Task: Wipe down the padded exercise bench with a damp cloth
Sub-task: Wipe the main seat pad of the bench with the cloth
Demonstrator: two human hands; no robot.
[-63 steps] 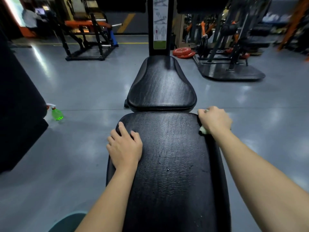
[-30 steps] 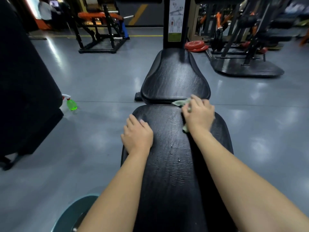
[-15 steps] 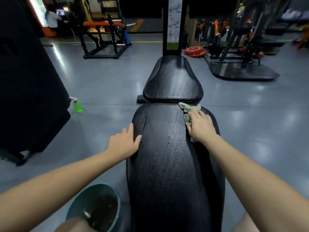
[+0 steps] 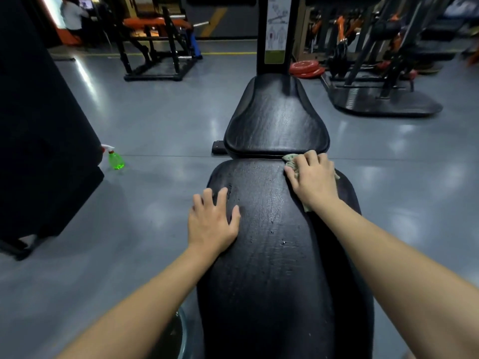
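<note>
The long black padded bench pad (image 4: 280, 268) runs up the middle of the frame from the bottom edge, its cracked vinyl shiny, with a few small droplets (image 4: 283, 242) on it near the centre. My right hand (image 4: 313, 181) lies on a crumpled pale green cloth (image 4: 290, 161) at the pad's far right corner, right of centre in the frame. My fingers are nearly straight and close together, pressing the cloth flat onto the vinyl. A tip of the cloth pokes out past my fingertips, and a strip shows beside my wrist. My left hand (image 4: 211, 225) rests palm down on the pad's left edge, slightly nearer to me, fingers and thumb spread, holding nothing. Just beyond the cloth, across a narrow gap, sits a second, shorter black padded cushion (image 4: 276, 117). Above it a black upright post with a white and green instruction label (image 4: 275, 32) rises out of the top of the frame. At the bottom edge, left of the pad, I see the rim of a round teal basin (image 4: 184, 335), mostly hidden by my left forearm. On the glossy grey floor (image 4: 160, 120) at the left stands a green spray bottle with a white trigger (image 4: 115, 159), just beside a large black block (image 4: 39, 125). In the upper left stands a black rack with an orange pad (image 4: 155, 40), with a person in a white top (image 4: 74, 14) behind it. In the upper right, red weight plates (image 4: 305, 68) lie next to a black machine frame on a dark base plate (image 4: 383, 97).
</note>
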